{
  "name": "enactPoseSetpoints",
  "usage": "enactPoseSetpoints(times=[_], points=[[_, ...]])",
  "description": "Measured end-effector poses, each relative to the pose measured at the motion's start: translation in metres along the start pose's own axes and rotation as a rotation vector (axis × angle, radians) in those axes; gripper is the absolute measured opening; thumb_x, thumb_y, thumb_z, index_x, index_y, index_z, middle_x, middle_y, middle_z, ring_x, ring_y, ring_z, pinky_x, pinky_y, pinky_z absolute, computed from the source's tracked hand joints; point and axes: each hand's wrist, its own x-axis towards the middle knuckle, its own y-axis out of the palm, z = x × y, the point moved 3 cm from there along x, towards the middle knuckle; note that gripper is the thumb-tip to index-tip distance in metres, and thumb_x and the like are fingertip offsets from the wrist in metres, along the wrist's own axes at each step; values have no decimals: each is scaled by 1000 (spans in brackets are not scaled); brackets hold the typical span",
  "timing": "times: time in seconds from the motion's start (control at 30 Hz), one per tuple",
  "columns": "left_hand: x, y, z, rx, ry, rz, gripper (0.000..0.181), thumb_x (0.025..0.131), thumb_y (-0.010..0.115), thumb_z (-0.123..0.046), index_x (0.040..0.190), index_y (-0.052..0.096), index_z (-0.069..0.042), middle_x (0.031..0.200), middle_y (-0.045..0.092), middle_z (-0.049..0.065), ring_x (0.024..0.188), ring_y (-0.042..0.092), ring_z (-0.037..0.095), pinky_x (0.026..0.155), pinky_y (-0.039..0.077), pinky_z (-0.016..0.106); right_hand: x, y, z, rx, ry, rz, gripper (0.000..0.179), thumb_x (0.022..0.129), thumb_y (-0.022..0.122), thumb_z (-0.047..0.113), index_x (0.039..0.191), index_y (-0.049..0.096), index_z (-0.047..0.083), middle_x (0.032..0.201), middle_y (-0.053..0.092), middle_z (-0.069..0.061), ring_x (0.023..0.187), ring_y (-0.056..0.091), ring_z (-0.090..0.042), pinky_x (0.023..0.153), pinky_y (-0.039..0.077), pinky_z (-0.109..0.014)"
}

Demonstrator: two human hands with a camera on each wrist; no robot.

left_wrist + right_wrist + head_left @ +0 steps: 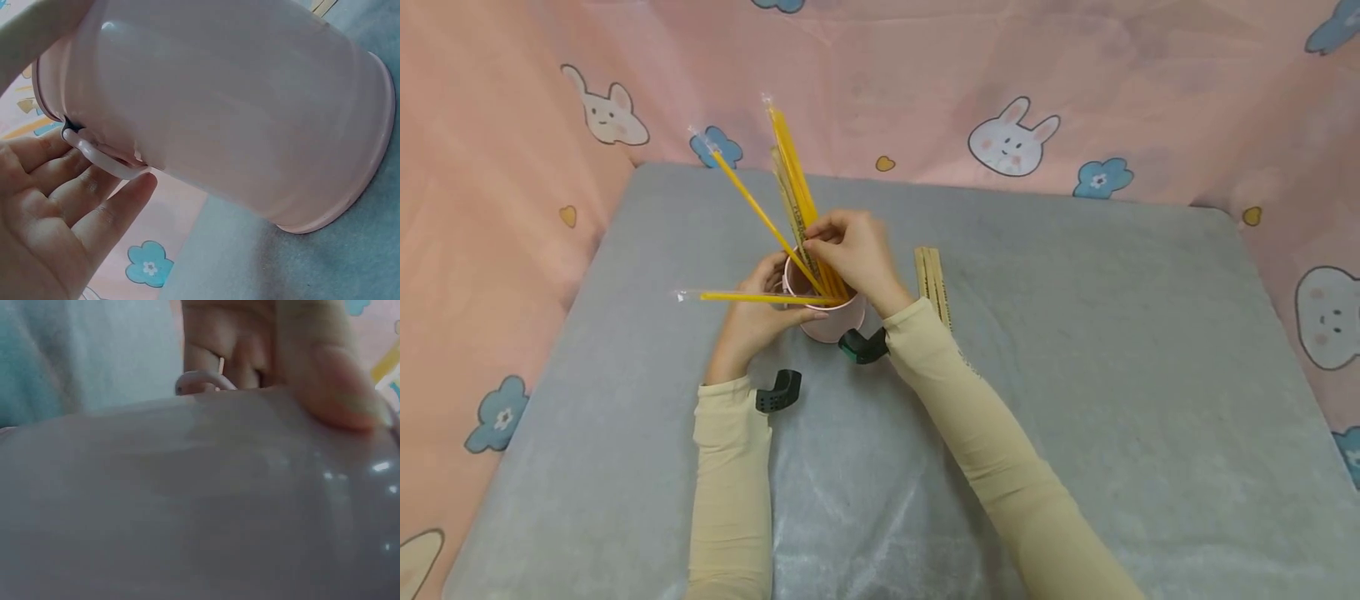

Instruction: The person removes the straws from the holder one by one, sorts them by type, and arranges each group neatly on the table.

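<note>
A pink cup (832, 325) with a small looped handle (103, 159) stands in front of me. My left hand (752, 321) grips it near the rim, thumb on the near side, fingers by the handle. Yellow straws (797, 167) in clear wrappers rise from the cup; one leans to the back left and another lies almost flat over the left rim. Beside the upright straws is a slim printed paper packet (788, 196). My right hand (857, 250) pinches this packet just above the rim, thumb against forefinger. The right wrist view shows mostly the cup wall, with the left thumb (340, 387) pressing on it.
Several flat printed paper packets (932, 283) lie side by side on the grey table cover (1112, 375), right of the cup, partly hidden by my right forearm. A pink curtain (910, 75) with rabbits and flowers surrounds the table at the back and sides.
</note>
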Motion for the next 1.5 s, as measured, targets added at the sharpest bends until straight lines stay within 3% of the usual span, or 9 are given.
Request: enactPoseSetpoints(times=[0.37,0.7,0.8,0.97,1.03,1.23,1.37,1.5], points=[[-2,2,-1,-21,-9,-5,76,67,79,12,134,43,4,130,50,16,116,51,31,99,42,46,-6,4,1,-107,-31,-16,11,86,71,14,91,71,5,86,70,-5,74,64,-12,64,51,-17],[-4,2,-2,-20,4,-15,75,68,78,13,134,43,4,131,51,15,116,52,23,99,43,38,-9,8,0,-163,-71,-50,13,86,71,18,89,70,5,83,70,-3,72,64,-10,63,49,-15],[-5,3,-1,-34,-3,-6,73,68,78,12,132,44,5,129,51,14,114,52,21,98,44,40,-10,9,0,-209,-77,-40,14,85,72,19,88,71,6,82,70,-3,73,64,-10,64,49,-15],[-5,4,-3,15,-15,0,66,70,80,5,127,47,3,127,52,12,114,51,21,94,46,33,-10,9,-1,-279,-91,-11,16,86,71,21,91,74,7,84,71,-3,74,64,-11,64,49,-16],[-5,5,-10,34,-32,6,66,71,80,4,128,47,3,129,52,13,116,50,23,94,45,32,-9,9,-1,-295,-93,-5,16,87,70,21,92,74,7,85,71,-3,75,64,-12,64,49,-17],[-4,4,-7,36,-41,1,66,70,81,2,128,48,1,129,52,12,115,50,23,92,44,30,-9,8,2,-352,-107,14,17,88,69,23,92,75,8,83,71,-2,73,64,-12,63,49,-19],[-4,2,-2,57,-30,-14,66,70,82,-1,127,49,0,128,53,11,115,50,22,93,44,32,-10,9,2,-335,-127,29,17,89,68,21,93,75,6,83,71,-3,73,64,-13,64,50,-20],[-3,3,-2,67,-22,-12,66,70,82,-1,127,49,-1,129,53,10,114,51,22,91,46,31,-10,6,-1,-250,-135,41,16,89,67,18,95,73,4,85,70,-6,74,64,-13,65,50,-20]])
